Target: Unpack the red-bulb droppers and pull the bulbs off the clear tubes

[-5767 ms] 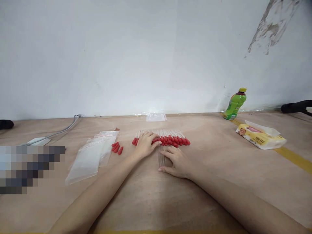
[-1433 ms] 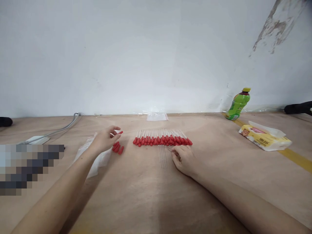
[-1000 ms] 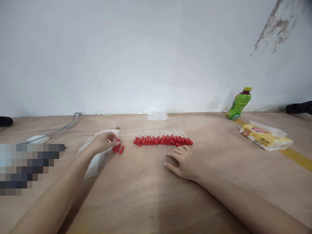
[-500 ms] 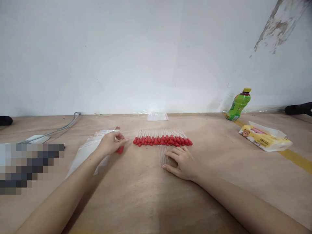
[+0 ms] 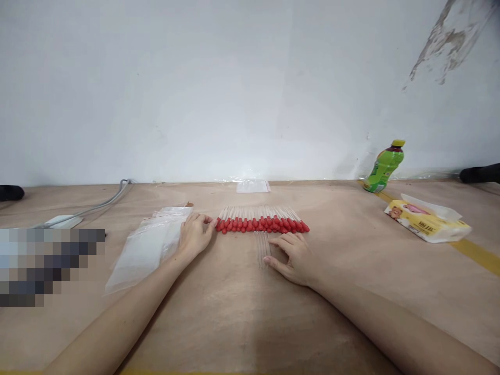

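Head cam: the red bulb-ended tubes [image 5: 250, 225] lie in a row toward the table's [image 5: 219, 317] far edge. Left hand [image 5: 195, 232] is at the row's left end, can't tell if it's gripping; right hand's [image 5: 296, 258] loosely spread by clear tubes [image 5: 261, 249].

Matt, rubbery red bulbs [image 5: 250, 224] and glassy, clear tubes [image 5: 260, 251] meet smooth wood-grained tabletop [image 5: 219, 312] and glossy plastic zip bags [image 5: 140, 250].

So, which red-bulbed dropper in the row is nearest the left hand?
The leftmost dropper, beside the left hand; all the other droppers lie farther right.
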Demonstrator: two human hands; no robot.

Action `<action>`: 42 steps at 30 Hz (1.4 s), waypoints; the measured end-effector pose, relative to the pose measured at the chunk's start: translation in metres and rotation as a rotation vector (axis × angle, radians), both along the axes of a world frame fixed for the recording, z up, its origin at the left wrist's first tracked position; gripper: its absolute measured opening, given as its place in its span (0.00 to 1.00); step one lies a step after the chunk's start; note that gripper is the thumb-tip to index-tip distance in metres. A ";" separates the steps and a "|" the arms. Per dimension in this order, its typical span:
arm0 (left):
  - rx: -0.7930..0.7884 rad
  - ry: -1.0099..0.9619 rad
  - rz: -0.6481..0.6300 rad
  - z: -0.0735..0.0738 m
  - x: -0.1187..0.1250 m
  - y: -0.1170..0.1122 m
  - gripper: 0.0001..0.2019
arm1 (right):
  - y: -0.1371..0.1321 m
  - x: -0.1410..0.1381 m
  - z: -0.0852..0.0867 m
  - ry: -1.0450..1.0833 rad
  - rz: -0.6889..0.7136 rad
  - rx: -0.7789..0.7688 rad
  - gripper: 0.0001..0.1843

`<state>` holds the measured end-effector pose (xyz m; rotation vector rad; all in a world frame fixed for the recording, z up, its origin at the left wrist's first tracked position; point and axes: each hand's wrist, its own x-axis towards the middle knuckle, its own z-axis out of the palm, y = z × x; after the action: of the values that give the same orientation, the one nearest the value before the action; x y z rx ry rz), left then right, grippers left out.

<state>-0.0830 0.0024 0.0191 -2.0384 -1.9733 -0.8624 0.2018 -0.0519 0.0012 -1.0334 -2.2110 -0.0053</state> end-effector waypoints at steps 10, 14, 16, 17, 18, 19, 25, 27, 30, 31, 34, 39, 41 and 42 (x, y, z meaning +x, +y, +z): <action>0.113 -0.261 -0.378 0.007 0.036 -0.037 0.09 | 0.010 0.009 -0.001 0.177 -0.081 0.253 0.29; 0.081 -0.155 -0.678 -0.004 0.062 -0.057 0.07 | 0.010 0.015 0.002 -0.024 0.054 0.303 0.27; 0.095 -0.126 -0.727 -0.009 0.067 -0.061 0.06 | 0.011 0.015 0.000 -0.087 0.116 0.287 0.19; 0.106 -0.121 -0.736 -0.011 0.067 -0.062 0.05 | 0.012 0.014 -0.001 -0.097 0.135 0.282 0.15; 0.116 -0.121 -0.743 -0.011 0.067 -0.063 0.05 | 0.012 0.014 -0.002 -0.097 0.149 0.277 0.13; 0.119 -0.123 -0.749 -0.011 0.067 -0.063 0.05 | 0.013 0.013 -0.003 -0.090 0.162 0.273 0.11; 0.096 -0.094 -0.777 -0.006 0.071 -0.064 0.17 | 0.011 0.007 -0.004 -0.031 0.218 0.240 0.07; 0.148 -0.040 -0.802 -0.008 0.076 -0.062 0.22 | 0.009 0.004 -0.003 -0.021 0.231 0.238 0.07; 0.216 0.032 -0.842 -0.014 0.081 -0.057 0.12 | 0.006 0.001 -0.002 -0.027 0.255 0.224 0.07; 0.230 0.044 -0.851 -0.016 0.082 -0.055 0.09 | 0.006 0.000 -0.002 -0.026 0.259 0.217 0.07; 0.265 0.048 -0.860 -0.017 0.084 -0.055 0.07 | 0.007 0.000 -0.003 -0.016 0.252 0.198 0.08; 0.287 0.039 -0.855 -0.014 0.084 -0.058 0.07 | 0.012 0.000 -0.009 -0.010 0.278 0.202 0.13; 0.283 0.058 -0.862 -0.013 0.084 -0.058 0.07 | 0.013 0.000 -0.011 0.005 0.314 0.210 0.12; 0.279 0.070 -0.865 -0.013 0.084 -0.058 0.07 | 0.013 -0.001 -0.012 0.020 0.335 0.220 0.11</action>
<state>0.0006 -0.0560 0.0058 -2.6729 -0.8021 -1.0899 0.2012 -0.0391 -0.0104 -0.5353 -2.2794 -0.0863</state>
